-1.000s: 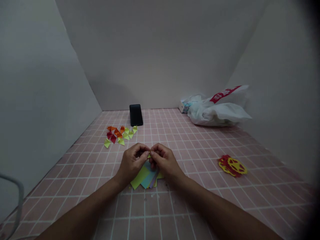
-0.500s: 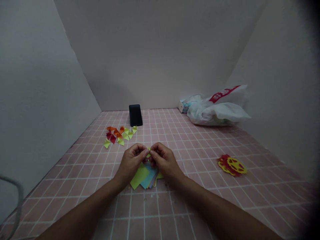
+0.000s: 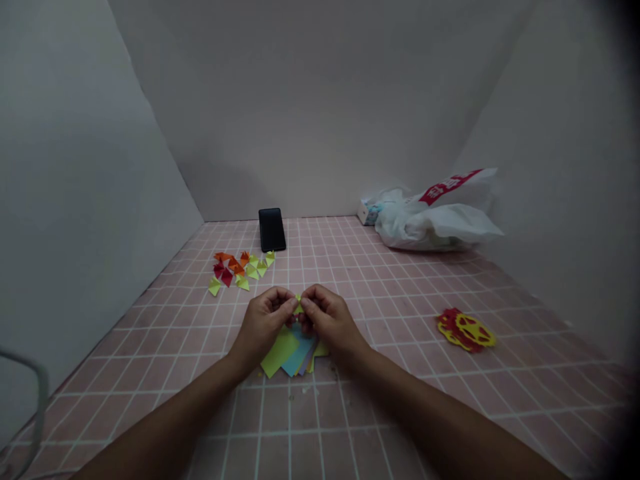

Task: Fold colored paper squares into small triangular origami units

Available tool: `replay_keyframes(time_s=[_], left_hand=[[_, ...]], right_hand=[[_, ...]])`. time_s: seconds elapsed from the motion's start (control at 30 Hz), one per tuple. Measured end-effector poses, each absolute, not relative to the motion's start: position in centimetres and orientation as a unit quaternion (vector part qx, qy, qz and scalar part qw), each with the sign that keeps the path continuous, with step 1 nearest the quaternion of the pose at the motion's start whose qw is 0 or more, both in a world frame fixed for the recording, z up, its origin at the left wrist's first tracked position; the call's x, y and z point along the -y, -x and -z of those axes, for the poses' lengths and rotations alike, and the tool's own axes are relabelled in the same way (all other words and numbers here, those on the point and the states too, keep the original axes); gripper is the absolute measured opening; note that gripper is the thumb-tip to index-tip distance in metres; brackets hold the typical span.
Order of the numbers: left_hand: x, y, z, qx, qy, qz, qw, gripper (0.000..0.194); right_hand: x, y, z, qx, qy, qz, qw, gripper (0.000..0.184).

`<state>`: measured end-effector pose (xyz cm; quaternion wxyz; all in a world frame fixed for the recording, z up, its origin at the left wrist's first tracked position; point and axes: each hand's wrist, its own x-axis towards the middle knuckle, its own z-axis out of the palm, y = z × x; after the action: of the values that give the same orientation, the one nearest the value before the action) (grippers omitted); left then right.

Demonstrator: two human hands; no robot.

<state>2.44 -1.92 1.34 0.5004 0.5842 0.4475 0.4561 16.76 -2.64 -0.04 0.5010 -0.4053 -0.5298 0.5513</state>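
Between the fingertips of both hands is a small folded yellow paper piece (image 3: 299, 305), mostly covered by the thumbs. My left hand (image 3: 265, 325) pinches it from the left, and my right hand (image 3: 331, 321) pinches it from the right. Just below the hands, a fanned stack of coloured paper sheets (image 3: 280, 351) in yellow-green, blue and purple lies on the table, partly hidden by the fingers. To the left, beyond my left hand, lie several folded paper pieces (image 3: 235, 268) in red, orange and yellow.
A black phone (image 3: 272, 230) lies near the back wall. At the back right a white plastic bag (image 3: 430, 223) rests against a small box (image 3: 367, 212). Red and yellow cut-out discs (image 3: 467, 330) lie to the right. A grey cable (image 3: 37, 400) curves at the left edge of the pink tiled tabletop (image 3: 400, 300).
Slightly more of the yellow paper piece shows between the thumbs. Both hands stay in nearly the same place, and the view has shifted a little.
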Motion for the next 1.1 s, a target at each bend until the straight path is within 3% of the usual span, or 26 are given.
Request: replay_keyframes(time_s=[0.67, 1.1], left_hand=[[1.99, -2.55, -1.37, -0.476, -0.622, -0.454, 0.426, 0.012], [1.75, -2.46, -1.07, -0.451, -0.573, -0.462, 0.505, 0.014]], right_hand=[[2.94, -16.71, -0.11, 0.618, 0.449, -0.434, 0.478, 0.009], [2.59, -16.6, -0.27, 0.5, 0.397, -0.567, 0.519, 0.015]])
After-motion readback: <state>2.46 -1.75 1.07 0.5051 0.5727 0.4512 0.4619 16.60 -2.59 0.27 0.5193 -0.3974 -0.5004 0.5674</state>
